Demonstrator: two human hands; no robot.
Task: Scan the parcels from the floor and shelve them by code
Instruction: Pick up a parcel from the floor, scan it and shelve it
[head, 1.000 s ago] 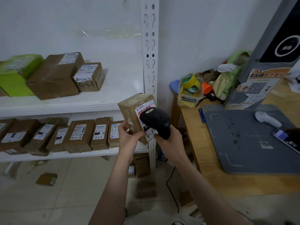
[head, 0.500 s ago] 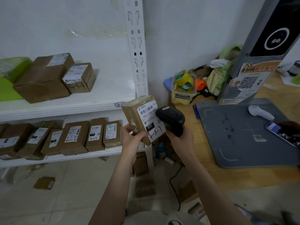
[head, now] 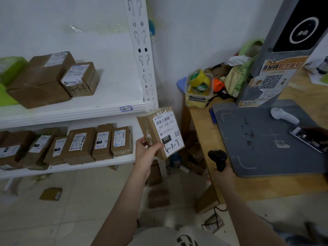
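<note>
Now the fingers (head: 142, 141) of the left hand (head: 147, 151) curl round the lower near corner of the parcel (head: 147, 126), thumb pressed on its labelled face. They hold it upright in the air, just right of the shelf post (head: 142, 68). The right hand (head: 223, 175) grips the black scanner (head: 218, 157), fingers wrapped round its handle. A second ago the scanner's head was held against the label (head: 167, 134). It has since dropped low and to the right, beside the near-left edge of the counter (head: 266, 185), well apart from the parcel. The label shows whole, with 4-3-7 handwritten at its bottom. That suggests the scan is done, so shelving is the step in hand. The lower shelf (head: 88, 166), to the left, carries a row of parcels (head: 104, 141), at least one marked 4-3, so it looks the likely place. More boxes (head: 51, 193) lie on the floor.
</note>
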